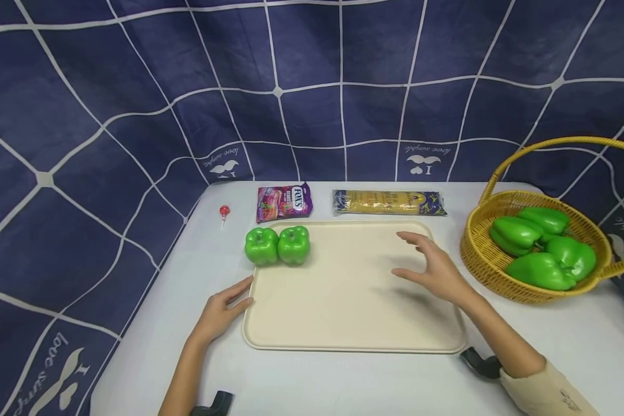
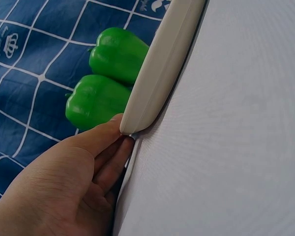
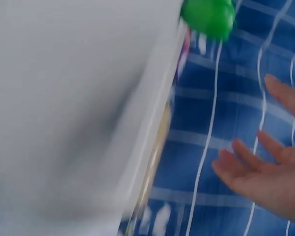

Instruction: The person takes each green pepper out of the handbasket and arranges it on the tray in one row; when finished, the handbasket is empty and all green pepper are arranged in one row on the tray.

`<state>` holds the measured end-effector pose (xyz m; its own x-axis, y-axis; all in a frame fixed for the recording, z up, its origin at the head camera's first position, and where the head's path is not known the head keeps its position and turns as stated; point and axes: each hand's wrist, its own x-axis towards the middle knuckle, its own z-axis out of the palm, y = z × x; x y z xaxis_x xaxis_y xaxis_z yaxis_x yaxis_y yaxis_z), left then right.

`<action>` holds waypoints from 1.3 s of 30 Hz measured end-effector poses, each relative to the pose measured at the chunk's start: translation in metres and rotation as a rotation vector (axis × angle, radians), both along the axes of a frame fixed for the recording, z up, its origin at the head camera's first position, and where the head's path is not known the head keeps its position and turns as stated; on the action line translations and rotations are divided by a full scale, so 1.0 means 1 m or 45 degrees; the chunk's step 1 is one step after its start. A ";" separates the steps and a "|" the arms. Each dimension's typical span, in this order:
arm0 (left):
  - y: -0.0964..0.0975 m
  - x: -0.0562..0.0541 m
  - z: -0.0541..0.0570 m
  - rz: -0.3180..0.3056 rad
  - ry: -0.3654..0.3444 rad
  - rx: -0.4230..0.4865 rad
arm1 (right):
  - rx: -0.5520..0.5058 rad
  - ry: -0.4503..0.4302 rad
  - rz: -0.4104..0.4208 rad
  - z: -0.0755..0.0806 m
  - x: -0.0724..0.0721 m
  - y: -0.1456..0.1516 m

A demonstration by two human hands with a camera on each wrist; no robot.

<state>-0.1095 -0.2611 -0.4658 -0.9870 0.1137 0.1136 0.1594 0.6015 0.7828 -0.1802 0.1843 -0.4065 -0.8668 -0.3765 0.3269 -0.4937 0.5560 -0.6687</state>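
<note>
Two green bell peppers [image 1: 278, 245] stand side by side at the far left corner of a cream tray [image 1: 343, 300]. At the tray's left edge, my left hand [image 1: 220, 312] touches the rim with thumb and fingertips. The left wrist view shows that thumb against the rim [image 2: 152, 83], the fingers fairly straight beside it. Over the right part of the tray hovers my right hand [image 1: 437, 271], its fingers spread and nothing between them. To its right stands a yellow wicker basket [image 1: 478, 260] holding several green bell peppers [image 1: 543, 271]. The right wrist view is blurred.
Behind the tray lie a purple candy bag [image 1: 284, 202] and a long pack of noodles [image 1: 390, 203]. A red lollipop [image 1: 224, 212] lies farther left. The basket's tall handle [image 1: 567, 140] arches above it. A dark blue patterned cloth [image 1: 312, 115] hangs behind the white table [image 1: 151, 346].
</note>
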 end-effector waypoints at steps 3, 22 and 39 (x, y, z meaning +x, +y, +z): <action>-0.007 -0.005 -0.015 -0.001 0.004 -0.031 | -0.008 0.008 -0.064 0.002 0.007 0.040; -0.011 -0.010 -0.026 0.022 0.009 0.005 | 0.060 -0.102 -0.513 -0.008 0.035 0.213; -0.013 -0.010 -0.026 0.012 -0.004 0.019 | 0.409 -0.459 -0.437 -0.006 0.017 0.240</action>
<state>-0.1196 -0.2743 -0.4918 -0.9884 0.1029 0.1118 0.1512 0.5911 0.7923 -0.1633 0.4246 -0.4126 -0.9917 -0.0863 -0.0950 -0.0226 0.8462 -0.5324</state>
